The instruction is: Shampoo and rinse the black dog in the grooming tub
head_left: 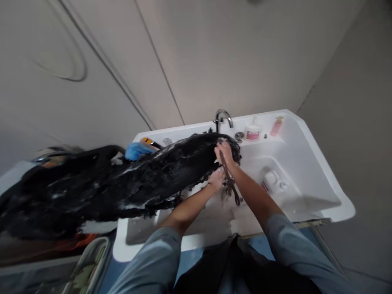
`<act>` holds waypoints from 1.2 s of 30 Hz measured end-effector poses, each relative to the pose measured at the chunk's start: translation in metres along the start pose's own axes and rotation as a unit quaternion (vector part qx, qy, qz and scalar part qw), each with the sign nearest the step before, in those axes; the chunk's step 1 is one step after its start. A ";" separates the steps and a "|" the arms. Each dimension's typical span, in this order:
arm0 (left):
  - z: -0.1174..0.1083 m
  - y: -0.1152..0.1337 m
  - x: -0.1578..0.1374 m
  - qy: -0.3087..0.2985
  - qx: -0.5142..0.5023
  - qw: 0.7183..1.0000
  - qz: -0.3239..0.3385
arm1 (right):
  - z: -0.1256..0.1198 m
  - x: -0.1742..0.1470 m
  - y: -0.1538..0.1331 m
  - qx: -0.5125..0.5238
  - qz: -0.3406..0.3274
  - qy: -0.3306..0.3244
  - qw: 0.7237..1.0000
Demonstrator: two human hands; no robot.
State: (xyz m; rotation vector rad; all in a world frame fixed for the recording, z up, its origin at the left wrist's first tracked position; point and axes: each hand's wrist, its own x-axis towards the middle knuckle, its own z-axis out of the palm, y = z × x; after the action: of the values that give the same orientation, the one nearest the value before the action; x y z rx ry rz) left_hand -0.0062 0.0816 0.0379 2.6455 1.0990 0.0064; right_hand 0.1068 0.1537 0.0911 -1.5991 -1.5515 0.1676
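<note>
A long black furry mass, wet and streaked with white lather, stretches from the far left across the white tub. The frame does not clearly show what it is. My right hand, with lather on its fingers, is curled over the fur near the right end. Just below it, my left hand closes against the lower edge of the fur, its fingertips partly hidden. A brown strap runs past both hands and hangs down into the tub.
The white tub has a chrome tap at the back. A pump bottle and a pink bottle stand on its ledge. A white bottle lies inside. A blue cloth-like item sits at the left rim, and a basket below.
</note>
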 end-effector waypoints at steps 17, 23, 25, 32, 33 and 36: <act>-0.170 -0.192 -0.259 0.147 0.130 0.939 -0.282 | 0.082 -0.066 -0.268 -0.075 -0.377 -0.255 0.887; -0.209 -0.159 -0.168 0.064 0.149 0.974 -0.160 | 0.044 -0.025 -0.199 -0.119 -0.291 -0.176 0.933; -0.218 -0.143 -0.140 0.041 0.149 0.978 -0.141 | 0.034 -0.018 -0.172 -0.125 -0.229 -0.134 0.956; -0.224 -0.082 -0.043 -0.013 0.153 0.984 -0.091 | -0.005 0.015 -0.083 -0.102 -0.190 -0.108 0.970; -0.223 -0.075 -0.028 -0.019 0.147 0.984 -0.095 | -0.010 0.023 -0.070 -0.113 -0.142 -0.103 0.978; -0.217 -0.059 0.018 -0.032 0.128 0.983 -0.124 | -0.017 0.040 -0.028 -0.092 -0.086 -0.091 0.988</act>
State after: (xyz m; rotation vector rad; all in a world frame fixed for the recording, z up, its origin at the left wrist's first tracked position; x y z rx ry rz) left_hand -0.0580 0.1877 0.2295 2.6806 1.4885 -0.2864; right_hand 0.1053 0.1752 0.1377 -1.6165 -1.8843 0.0800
